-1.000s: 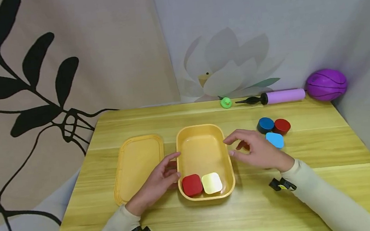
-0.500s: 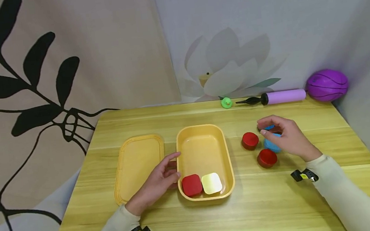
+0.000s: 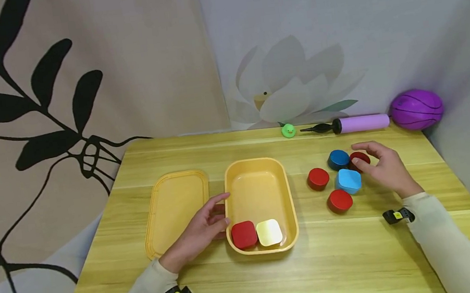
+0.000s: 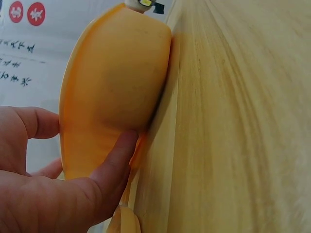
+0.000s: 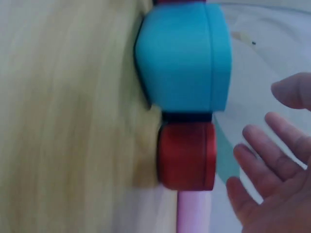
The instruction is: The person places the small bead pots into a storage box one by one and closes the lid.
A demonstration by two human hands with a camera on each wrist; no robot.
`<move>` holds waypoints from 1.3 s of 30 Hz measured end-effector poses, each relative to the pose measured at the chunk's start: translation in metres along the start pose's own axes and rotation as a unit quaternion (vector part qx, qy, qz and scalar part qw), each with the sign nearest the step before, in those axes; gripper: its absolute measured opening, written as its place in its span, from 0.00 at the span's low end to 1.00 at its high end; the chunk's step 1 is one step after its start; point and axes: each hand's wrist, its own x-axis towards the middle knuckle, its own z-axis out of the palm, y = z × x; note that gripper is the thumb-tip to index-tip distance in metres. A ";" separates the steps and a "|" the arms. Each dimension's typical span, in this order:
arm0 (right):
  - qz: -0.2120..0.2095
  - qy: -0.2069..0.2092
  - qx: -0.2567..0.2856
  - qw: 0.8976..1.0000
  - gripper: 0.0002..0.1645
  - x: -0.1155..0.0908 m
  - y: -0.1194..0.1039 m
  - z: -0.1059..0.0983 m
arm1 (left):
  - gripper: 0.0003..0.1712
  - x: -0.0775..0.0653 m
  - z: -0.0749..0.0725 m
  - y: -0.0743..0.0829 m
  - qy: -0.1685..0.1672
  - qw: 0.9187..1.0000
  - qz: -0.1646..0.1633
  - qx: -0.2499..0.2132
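A yellow box (image 3: 255, 190) stands uncovered on the table, with a red square-topped tin (image 3: 244, 235) and a pale yellow one (image 3: 269, 232) inside its near end. My left hand (image 3: 198, 230) rests its fingertips against the box's left side; the left wrist view shows them on the outer wall (image 4: 114, 77). Over the tins on the right, my right hand (image 3: 390, 172) has its fingers spread around a red round tin (image 3: 359, 159), holding nothing in the right wrist view. Close by are a dark blue round tin (image 3: 338, 159), a light blue tin (image 3: 348, 180) and two red round tins (image 3: 318, 179).
A flat yellow lid (image 3: 177, 208) lies left of the box. Along the back edge of the wooden table (image 3: 251, 289) are a green duck (image 3: 288, 130), a purple pump (image 3: 363, 123) and a purple ball (image 3: 416, 109). Patterned cloth hangs behind.
My right hand has moved rightward from beside the box, over the dark blue tin, to the far red tin. Both nearer red tins have come into view. My left hand has stayed put.
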 end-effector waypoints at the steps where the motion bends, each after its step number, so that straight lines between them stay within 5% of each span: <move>1: 0.005 -0.007 -0.005 1.000 0.26 0.001 0.004 -0.001 | 0.40 0.000 0.000 0.000 0.000 1.000 0.000 0.002; 19: 0.077 -0.118 -0.009 0.990 0.47 0.009 0.030 -0.001 | 0.39 0.003 -0.001 -0.003 -0.005 1.000 0.001 0.006; 39: 0.091 -0.104 -0.016 0.990 0.48 0.010 0.031 -0.007 | 0.40 0.002 -0.001 -0.001 -0.009 1.000 0.003 -0.007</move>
